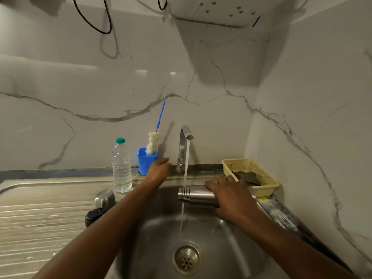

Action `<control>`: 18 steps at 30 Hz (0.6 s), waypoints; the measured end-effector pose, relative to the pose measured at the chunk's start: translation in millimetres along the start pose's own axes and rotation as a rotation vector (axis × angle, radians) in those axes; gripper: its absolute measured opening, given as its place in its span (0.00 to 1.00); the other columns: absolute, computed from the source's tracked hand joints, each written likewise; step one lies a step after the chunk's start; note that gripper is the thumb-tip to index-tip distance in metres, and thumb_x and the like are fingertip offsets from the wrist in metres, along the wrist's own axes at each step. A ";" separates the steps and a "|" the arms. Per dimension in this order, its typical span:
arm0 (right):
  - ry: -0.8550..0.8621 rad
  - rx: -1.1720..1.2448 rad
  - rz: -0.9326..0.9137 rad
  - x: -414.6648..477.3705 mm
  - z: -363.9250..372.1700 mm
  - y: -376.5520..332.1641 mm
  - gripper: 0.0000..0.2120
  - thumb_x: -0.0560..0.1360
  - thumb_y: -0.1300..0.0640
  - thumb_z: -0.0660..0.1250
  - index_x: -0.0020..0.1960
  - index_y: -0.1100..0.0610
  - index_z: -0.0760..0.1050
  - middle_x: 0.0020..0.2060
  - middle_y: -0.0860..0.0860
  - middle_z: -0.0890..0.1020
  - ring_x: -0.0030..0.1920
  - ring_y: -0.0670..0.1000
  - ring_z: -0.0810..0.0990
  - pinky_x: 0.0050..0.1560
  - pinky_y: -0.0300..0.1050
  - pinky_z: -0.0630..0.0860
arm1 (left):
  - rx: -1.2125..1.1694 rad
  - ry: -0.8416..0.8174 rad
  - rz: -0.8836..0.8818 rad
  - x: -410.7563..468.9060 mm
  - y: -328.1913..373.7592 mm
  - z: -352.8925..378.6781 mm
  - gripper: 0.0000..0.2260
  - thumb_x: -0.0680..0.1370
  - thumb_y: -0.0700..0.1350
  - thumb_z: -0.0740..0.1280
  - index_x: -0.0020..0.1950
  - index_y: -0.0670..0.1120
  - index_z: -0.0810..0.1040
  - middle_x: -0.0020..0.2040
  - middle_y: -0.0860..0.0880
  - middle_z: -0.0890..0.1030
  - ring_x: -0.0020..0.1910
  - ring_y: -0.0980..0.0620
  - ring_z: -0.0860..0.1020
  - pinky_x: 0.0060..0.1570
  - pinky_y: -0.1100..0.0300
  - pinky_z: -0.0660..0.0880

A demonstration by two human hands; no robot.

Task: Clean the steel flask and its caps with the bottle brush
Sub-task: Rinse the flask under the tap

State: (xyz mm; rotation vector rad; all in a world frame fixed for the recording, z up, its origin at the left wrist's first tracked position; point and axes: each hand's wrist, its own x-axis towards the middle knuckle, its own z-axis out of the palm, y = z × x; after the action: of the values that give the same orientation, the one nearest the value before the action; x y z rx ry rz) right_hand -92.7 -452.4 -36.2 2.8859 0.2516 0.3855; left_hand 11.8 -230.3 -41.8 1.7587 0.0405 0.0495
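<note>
At the frame's centre the right hand (231, 195) grasps the steel flask (198, 195), held sideways over the sink (231, 248) with its neck under the running water. At centre left, two caps (100, 206) rest on the desk. Farther back, the released left hand (159, 170) reaches toward the tap (184, 146), beside the bottle brush (154, 141) standing in a blue cup (146, 161).

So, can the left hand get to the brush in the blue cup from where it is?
Probably yes. The left hand is open beside the blue cup, and the brush stands out of its top with nothing in between.
</note>
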 end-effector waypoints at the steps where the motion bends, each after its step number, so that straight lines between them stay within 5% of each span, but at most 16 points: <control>1: 0.002 -0.024 -0.005 1.3 -0.8 1.6 0.36 0.72 0.47 0.76 0.76 0.41 0.64 0.70 0.52 0.73 0.70 0.57 0.71 0.69 0.62 0.69 | 0.000 -0.023 -0.016 4.1 2.7 4.0 0.20 0.86 0.44 0.62 0.79 0.47 0.71 0.71 0.44 0.76 0.70 0.43 0.75 0.74 0.42 0.71; 3: 0.005 -0.063 -0.020 3.6 -2.7 4.0 0.35 0.73 0.50 0.76 0.76 0.42 0.65 0.70 0.53 0.73 0.70 0.57 0.70 0.70 0.62 0.67 | -0.017 -0.058 -0.064 10.7 7.3 12.0 0.16 0.87 0.44 0.61 0.74 0.45 0.74 0.68 0.45 0.76 0.68 0.45 0.74 0.74 0.45 0.70; 6: 0.060 -0.128 -0.075 7.1 -3.5 6.0 0.34 0.73 0.53 0.76 0.75 0.44 0.67 0.70 0.54 0.74 0.70 0.58 0.70 0.69 0.62 0.65 | -0.048 -0.081 -0.144 18.6 13.8 21.8 0.07 0.87 0.44 0.60 0.54 0.49 0.77 0.61 0.45 0.78 0.63 0.46 0.75 0.65 0.49 0.71; 10: 0.127 -0.207 -0.163 13.8 -8.4 8.5 0.33 0.73 0.54 0.76 0.75 0.46 0.68 0.70 0.56 0.73 0.71 0.60 0.69 0.73 0.64 0.60 | -0.136 -0.074 -0.168 31.7 12.3 27.8 0.14 0.87 0.47 0.61 0.70 0.43 0.75 0.67 0.42 0.79 0.68 0.43 0.76 0.72 0.46 0.70; 15: 0.205 -0.263 -0.205 23.8 -13.2 14.1 0.34 0.70 0.51 0.80 0.73 0.49 0.72 0.67 0.57 0.77 0.68 0.61 0.73 0.73 0.65 0.62 | -0.186 -0.066 -0.176 39.7 11.3 31.7 0.13 0.86 0.45 0.61 0.68 0.42 0.76 0.64 0.43 0.79 0.64 0.45 0.77 0.62 0.50 0.69; 18: 0.227 -0.269 -0.214 27.1 -16.2 15.6 0.34 0.66 0.51 0.83 0.69 0.49 0.76 0.64 0.58 0.80 0.66 0.61 0.76 0.71 0.66 0.66 | -0.177 -0.067 -0.163 44.3 9.4 34.0 0.12 0.85 0.44 0.62 0.66 0.42 0.78 0.64 0.42 0.80 0.65 0.43 0.77 0.68 0.48 0.71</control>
State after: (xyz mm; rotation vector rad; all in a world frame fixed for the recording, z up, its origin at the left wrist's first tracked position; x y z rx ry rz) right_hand -69.2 -459.0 -10.8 2.5213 0.4995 0.6533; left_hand 57.9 -263.0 -38.4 1.5737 0.1267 -0.1216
